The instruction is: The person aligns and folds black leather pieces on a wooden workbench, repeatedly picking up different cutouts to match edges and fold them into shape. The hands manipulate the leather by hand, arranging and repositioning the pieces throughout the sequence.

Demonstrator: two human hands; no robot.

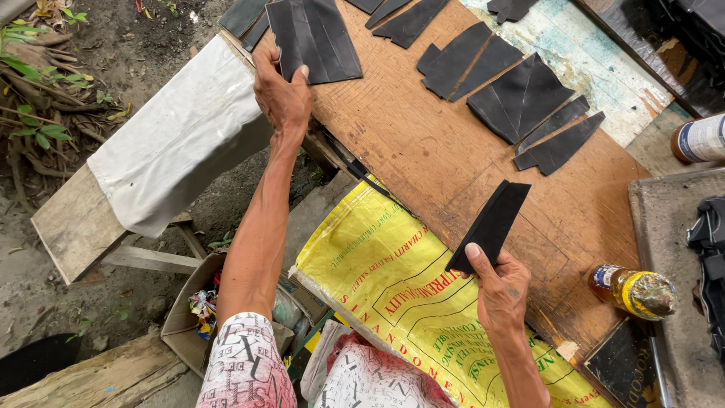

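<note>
Meanwhile each hand's fingers pinch a black sheet (312,38) or black strip (492,223), with bottles (633,291) nearby.

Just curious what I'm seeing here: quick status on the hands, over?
Left hand grips a stack of black pieces at the board's far edge. Right hand holds one folded black piece. Small bottle lies beside it.

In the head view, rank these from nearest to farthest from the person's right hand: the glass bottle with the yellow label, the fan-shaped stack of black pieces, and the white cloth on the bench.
From the right hand:
1. Glass bottle, just to its right on the board.
2. Fan-shaped black stack, up the board, beyond the hand.
3. White cloth, far left, over the bench.
</note>
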